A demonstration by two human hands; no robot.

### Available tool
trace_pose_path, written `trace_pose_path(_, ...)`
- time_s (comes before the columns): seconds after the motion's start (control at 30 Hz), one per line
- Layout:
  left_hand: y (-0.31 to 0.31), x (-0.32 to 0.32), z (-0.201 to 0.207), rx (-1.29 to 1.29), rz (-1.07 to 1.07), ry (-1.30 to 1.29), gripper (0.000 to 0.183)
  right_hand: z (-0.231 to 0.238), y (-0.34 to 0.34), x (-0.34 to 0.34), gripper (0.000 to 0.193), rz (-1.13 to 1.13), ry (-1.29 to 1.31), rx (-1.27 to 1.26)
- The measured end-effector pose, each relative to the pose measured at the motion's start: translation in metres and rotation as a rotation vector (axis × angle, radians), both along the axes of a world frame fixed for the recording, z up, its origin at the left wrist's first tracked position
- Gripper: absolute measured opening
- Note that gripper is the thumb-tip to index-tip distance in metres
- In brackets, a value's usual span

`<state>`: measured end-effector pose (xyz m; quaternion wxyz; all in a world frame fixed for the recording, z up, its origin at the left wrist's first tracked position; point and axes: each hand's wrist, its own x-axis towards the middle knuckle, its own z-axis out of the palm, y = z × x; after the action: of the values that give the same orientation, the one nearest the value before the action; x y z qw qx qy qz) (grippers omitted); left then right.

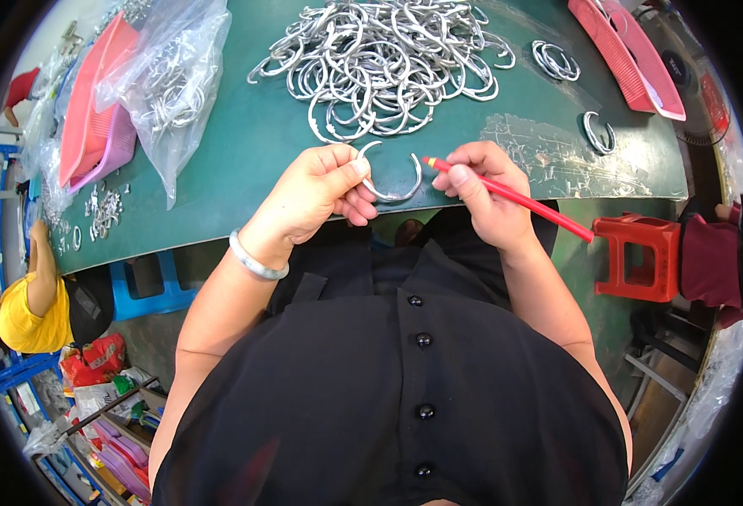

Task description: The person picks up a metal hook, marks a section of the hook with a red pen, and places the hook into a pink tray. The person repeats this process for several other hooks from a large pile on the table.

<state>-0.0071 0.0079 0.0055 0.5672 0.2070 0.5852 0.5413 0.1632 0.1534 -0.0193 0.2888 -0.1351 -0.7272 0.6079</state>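
Left hand (314, 191) in a pinch on a silver C-ring (398, 198), right hand (496, 198) around a slim red tool (543, 211).

No lettering can be read for certain. A small pale marking, perhaps letters, stands on the round black disc (677, 69) at the upper right, too tiny to make out. The red bag (93, 361) at the lower left carries lighter patches, too blurred to tell as print.
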Motion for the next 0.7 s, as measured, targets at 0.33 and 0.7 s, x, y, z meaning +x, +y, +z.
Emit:
trace_pose_path(0.33,-0.006,-0.002,-0.007,0.174,-0.024,-0.106,0.021,0.005,-0.003,-0.006,0.02,-0.028,-0.006,-0.106)
trace_pose_path(0.7,-0.007,0.001,-0.004,0.193,-0.008,-0.094,0.021,0.005,-0.007,-0.01,0.025,-0.022,0.092,-0.157)
